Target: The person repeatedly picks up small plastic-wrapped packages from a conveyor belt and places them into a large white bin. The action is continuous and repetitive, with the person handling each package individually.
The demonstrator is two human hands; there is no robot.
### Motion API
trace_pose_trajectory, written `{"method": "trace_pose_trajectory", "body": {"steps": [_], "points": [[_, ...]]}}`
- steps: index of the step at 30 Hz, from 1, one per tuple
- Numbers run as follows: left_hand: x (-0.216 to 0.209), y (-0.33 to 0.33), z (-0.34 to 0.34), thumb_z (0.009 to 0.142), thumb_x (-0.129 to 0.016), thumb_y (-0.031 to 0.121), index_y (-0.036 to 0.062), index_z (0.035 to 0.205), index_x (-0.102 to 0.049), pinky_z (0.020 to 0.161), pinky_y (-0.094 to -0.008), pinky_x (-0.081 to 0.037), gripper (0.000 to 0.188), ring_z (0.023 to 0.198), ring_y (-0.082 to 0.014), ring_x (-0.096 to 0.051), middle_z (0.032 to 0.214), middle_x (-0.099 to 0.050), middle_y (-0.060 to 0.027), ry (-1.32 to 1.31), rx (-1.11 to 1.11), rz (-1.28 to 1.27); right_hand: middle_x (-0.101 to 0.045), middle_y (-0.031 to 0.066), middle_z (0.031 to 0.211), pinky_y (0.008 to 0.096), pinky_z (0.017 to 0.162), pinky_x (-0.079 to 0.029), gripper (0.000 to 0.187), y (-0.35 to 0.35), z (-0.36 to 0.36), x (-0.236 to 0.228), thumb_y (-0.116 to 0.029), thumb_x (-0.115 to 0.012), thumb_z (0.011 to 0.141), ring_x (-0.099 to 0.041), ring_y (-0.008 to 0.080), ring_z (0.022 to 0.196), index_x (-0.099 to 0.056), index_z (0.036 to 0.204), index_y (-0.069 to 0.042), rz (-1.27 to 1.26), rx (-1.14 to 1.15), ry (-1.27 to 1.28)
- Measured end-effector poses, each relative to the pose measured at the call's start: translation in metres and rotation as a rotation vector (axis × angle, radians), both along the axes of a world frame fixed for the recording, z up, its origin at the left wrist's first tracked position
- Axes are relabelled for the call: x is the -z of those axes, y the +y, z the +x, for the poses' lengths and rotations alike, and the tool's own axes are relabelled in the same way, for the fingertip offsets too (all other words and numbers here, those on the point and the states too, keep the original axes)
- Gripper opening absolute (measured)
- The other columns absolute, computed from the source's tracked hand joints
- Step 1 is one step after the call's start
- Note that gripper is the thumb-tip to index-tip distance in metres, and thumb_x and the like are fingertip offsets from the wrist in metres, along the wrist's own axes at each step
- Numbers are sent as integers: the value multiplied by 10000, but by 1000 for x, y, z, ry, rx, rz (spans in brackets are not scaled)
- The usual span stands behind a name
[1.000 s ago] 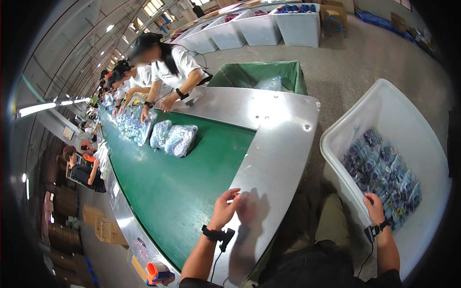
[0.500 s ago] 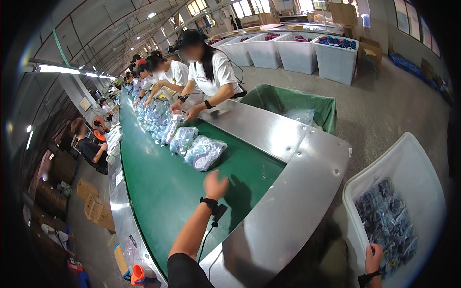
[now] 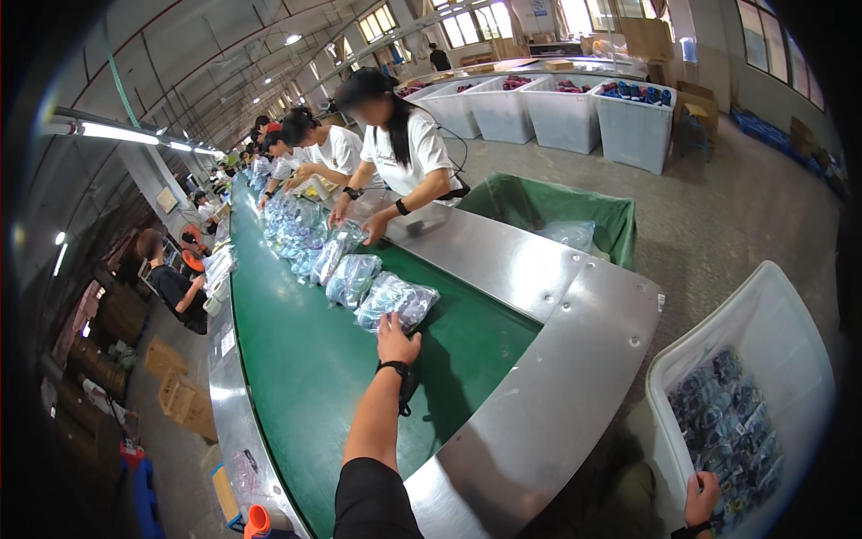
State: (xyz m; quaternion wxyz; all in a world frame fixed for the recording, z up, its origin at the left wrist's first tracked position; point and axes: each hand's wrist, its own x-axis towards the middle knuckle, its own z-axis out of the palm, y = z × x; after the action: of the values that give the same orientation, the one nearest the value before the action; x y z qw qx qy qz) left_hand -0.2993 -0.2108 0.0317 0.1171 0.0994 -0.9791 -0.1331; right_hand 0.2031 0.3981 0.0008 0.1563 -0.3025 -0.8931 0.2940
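My left hand (image 3: 396, 341) reaches over the green conveyor belt (image 3: 296, 386), its fingertips touching the near edge of a clear plastic bag of pale shoes (image 3: 398, 301). The fingers look stretched rather than wrapped round the bag, though their tips are partly hidden. Behind that bag, more bagged shoes (image 3: 353, 278) lie in a row along the belt. At the lower right, my right hand (image 3: 701, 499) grips the rim of a large white plastic bin (image 3: 666, 429). Many bagged dark shoes (image 3: 725, 422) lie inside the bin. Each of my wrists has a black band.
A co-worker (image 3: 404, 144) in a white shirt handles bags across the belt; several people stand farther along. A metal edge (image 3: 557, 386) borders the belt. A green-lined container (image 3: 620, 216) stands behind it. White bins (image 3: 633, 126) of shoes line the back. An orange cup (image 3: 259, 518) sits lower left.
My left hand has moved forward to the nearest bag and now touches it. My right hand stays on the bin rim. The co-worker's hands have shifted over the bags.
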Motion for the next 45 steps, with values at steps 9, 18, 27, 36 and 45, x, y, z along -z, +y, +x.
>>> {"method": "trace_pose_trajectory", "body": {"steps": [9,18,27,36,45], "points": [[-3,-18,-20,861,-714,446,20,1538,-385,1222,-472,-291,865,1467,-439,-327,1584,-364,-256,89,-55,60,-565,173,855,438,755,-454,203,-9,-5,-13,-155,-646,919,-568,342,820,-618,863,38,-11,48,-51],[-2,2,-2,826,-739,456,42,1553,-351,1206,-481,-324,922,1494,-434,-281,1597,-356,-205,24,-8,-37,-558,168,842,438,743,-444,227,-5,-1,-4,-164,-646,933,-553,334,803,-600,847,41,44,23,-53],[-11,15,102,956,-611,524,-29,1560,-301,1231,-506,-228,875,1498,-458,-221,1600,-277,-286,27,228,290,-535,152,851,423,747,-433,212,-4,1,3,-139,-605,967,-534,318,812,-582,858,42,21,8,-65],[0,21,158,902,-486,802,127,1577,-333,1064,-561,-467,967,1301,-366,-557,1483,-514,-138,47,-44,2167,-550,183,873,425,782,-443,230,13,7,22,-147,-592,987,-548,354,842,-584,872,52,39,-64,-15],[-1,32,140,749,-908,321,35,1606,-108,1040,-554,-476,1206,1356,-383,-477,1566,-349,-219,359,-574,1783,-724,176,1127,435,924,-502,350,32,19,28,-362,-603,997,-657,367,1032,-738,1132,-69,122,-176,-168]]}}
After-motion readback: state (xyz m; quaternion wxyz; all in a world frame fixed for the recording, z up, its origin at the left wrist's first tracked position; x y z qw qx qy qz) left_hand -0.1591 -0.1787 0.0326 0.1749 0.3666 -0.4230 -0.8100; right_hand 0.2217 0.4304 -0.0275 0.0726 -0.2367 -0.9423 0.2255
